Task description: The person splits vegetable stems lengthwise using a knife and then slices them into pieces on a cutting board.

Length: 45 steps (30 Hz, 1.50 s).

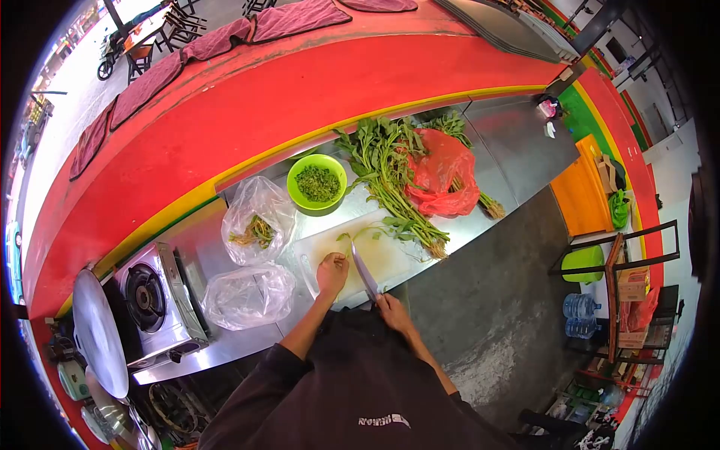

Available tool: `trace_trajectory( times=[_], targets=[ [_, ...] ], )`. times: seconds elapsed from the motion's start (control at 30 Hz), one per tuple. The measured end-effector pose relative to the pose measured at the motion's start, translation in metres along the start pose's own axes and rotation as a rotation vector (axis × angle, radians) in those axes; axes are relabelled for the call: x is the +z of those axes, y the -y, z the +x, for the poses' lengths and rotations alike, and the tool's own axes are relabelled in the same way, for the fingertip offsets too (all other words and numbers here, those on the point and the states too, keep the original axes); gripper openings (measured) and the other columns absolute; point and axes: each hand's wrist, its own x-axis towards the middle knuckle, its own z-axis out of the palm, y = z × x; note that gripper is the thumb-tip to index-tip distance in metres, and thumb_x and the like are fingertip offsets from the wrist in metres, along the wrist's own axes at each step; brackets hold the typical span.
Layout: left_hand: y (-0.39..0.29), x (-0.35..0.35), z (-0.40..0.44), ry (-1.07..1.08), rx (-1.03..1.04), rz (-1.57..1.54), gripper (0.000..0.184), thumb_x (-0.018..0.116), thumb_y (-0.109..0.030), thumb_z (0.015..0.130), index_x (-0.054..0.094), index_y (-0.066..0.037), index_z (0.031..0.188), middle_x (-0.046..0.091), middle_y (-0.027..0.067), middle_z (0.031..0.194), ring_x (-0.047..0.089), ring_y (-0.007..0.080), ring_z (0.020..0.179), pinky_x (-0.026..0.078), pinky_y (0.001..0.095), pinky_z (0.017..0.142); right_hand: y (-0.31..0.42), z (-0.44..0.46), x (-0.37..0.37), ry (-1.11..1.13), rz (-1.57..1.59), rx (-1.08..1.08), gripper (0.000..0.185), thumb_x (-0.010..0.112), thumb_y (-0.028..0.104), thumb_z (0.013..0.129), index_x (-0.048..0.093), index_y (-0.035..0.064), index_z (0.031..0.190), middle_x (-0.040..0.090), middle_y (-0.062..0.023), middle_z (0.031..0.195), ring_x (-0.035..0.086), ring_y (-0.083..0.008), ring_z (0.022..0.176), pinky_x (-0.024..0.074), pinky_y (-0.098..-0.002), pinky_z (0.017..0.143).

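One curled left hand (332,273), right hand (391,310) gripping a tapering knife (364,271), smooth pale board (389,264), leafy stems (391,184)

A gas stove (169,307) sits at eight o'clock beside a large round metal pan (101,334). Dark pink cloths (292,20) drape the red wall (277,90) at eleven. Toward four stand water jugs (580,306); a green tub (582,261) is at three.

Stainless-steel counter (517,146) bears white plastic cutting board (390,261). Left of board: two clear plastic bags (249,296), silver gas stove (178,304). Beyond: round lime-green bowl (316,160). Right: long-stemmed leafy greens (384,174), red plastic bag (444,169).
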Motion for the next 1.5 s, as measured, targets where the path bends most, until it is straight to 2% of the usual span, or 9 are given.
trace_trajectory(
  times=[0.17, 0.23, 0.43, 0.63, 0.7, 0.8, 1.1, 1.2, 1.5],
  targets=[
    [-0.003, -0.002, 0.0, 0.057, -0.059, -0.032, 0.016, 0.072, -0.016, 0.081, 0.071, -0.002, 0.088, 0.073, 0.0101, 0.083, 0.071, 0.0213, 0.072, 0.056, 0.0315, 0.068, -0.007, 0.002, 0.001, 0.002, -0.018, 0.029, 0.046, 0.045, 0.043, 0.103, 0.06, 0.0018, 0.089, 0.056, -0.0065, 0.07, 0.054, -0.0148, 0.062, 0.044, -0.0331, 0.058],
    [0.004, 0.002, 0.002, 0.086, -0.012, -0.164, 0.021, 0.073, -0.016, 0.083, 0.073, 0.0, 0.096, 0.074, 0.0099, 0.085, 0.07, 0.0166, 0.074, 0.056, 0.0302, 0.071, 0.0, 0.0, -0.002, -0.004, -0.016, 0.047, 0.045, 0.045, 0.043, 0.103, 0.06, 0.002, 0.089, 0.055, -0.0067, 0.069, 0.054, -0.0148, 0.062, 0.0439, -0.0332, 0.058],
    [0.018, 0.001, 0.008, 0.196, -0.099, -0.304, 0.024, 0.072, -0.017, 0.086, 0.073, 0.0, 0.103, 0.074, 0.0102, 0.09, 0.07, 0.0141, 0.083, 0.055, 0.0285, 0.076, -0.004, 0.001, -0.003, 0.037, 0.029, 0.062, 0.047, 0.045, 0.045, 0.103, 0.06, 0.0028, 0.089, 0.055, -0.0052, 0.069, 0.053, -0.0137, 0.061, 0.0429, -0.0324, 0.055],
    [0.001, -0.004, 0.008, 0.092, -0.11, -0.023, 0.021, 0.073, -0.018, 0.081, 0.074, -0.003, 0.097, 0.075, 0.0102, 0.087, 0.071, 0.0181, 0.077, 0.056, 0.0309, 0.073, 0.015, -0.007, -0.014, 0.05, 0.147, 0.11, 0.045, 0.045, 0.045, 0.103, 0.059, 0.005, 0.088, 0.051, -0.0019, 0.064, 0.046, -0.0112, 0.05, 0.0366, -0.0293, 0.044],
    [-0.005, -0.006, 0.008, 0.077, -0.111, -0.004, 0.02, 0.073, -0.018, 0.08, 0.075, -0.004, 0.095, 0.074, 0.0103, 0.085, 0.072, 0.0189, 0.076, 0.056, 0.0314, 0.073, 0.021, -0.01, -0.02, 0.187, 0.382, 0.278, 0.043, 0.044, 0.046, 0.103, 0.056, 0.0063, 0.09, 0.047, -0.0009, 0.061, 0.041, -0.0102, 0.043, 0.0331, -0.0287, 0.039],
    [-0.002, -0.006, 0.011, 0.04, -0.085, -0.002, 0.018, 0.074, -0.018, 0.078, 0.075, -0.006, 0.091, 0.074, 0.0089, 0.082, 0.072, 0.0193, 0.073, 0.056, 0.0319, 0.071, 0.024, -0.01, -0.02, 0.21, 0.39, 0.271, 0.043, 0.044, 0.047, 0.103, 0.055, 0.0073, 0.092, 0.045, 0.0, 0.059, 0.038, -0.009, 0.039, 0.0301, -0.0271, 0.036],
    [0.003, -0.008, 0.015, 0.069, -0.132, -0.033, 0.021, 0.076, -0.019, 0.077, 0.076, -0.005, 0.092, 0.075, 0.0098, 0.081, 0.073, 0.0171, 0.072, 0.057, 0.03, 0.07, 0.023, -0.007, -0.018, 0.287, 0.443, 0.299, 0.048, 0.042, 0.049, 0.104, 0.054, 0.0039, 0.092, 0.042, 0.0019, 0.056, 0.038, -0.0086, 0.039, 0.031, -0.0274, 0.034],
    [0.002, -0.011, 0.014, 0.084, -0.135, -0.048, 0.021, 0.076, -0.019, 0.077, 0.077, -0.005, 0.093, 0.075, 0.0097, 0.082, 0.073, 0.0172, 0.073, 0.057, 0.0299, 0.07, 0.024, -0.009, -0.02, 0.313, 0.448, 0.321, 0.046, 0.042, 0.05, 0.103, 0.053, 0.006, 0.095, 0.041, 0.0022, 0.059, 0.035, -0.0078, 0.042, 0.0291, -0.0259, 0.036],
    [0.001, -0.012, 0.014, 0.095, -0.105, -0.022, 0.022, 0.074, -0.018, 0.077, 0.076, -0.004, 0.094, 0.075, 0.0104, 0.083, 0.073, 0.018, 0.074, 0.057, 0.0299, 0.072, 0.024, -0.006, -0.018, 0.339, 0.437, 0.327, 0.05, 0.041, 0.053, 0.102, 0.054, 0.0052, 0.097, 0.041, 0.0023, 0.058, 0.035, -0.0069, 0.041, 0.0284, -0.025, 0.035]
  ],
)
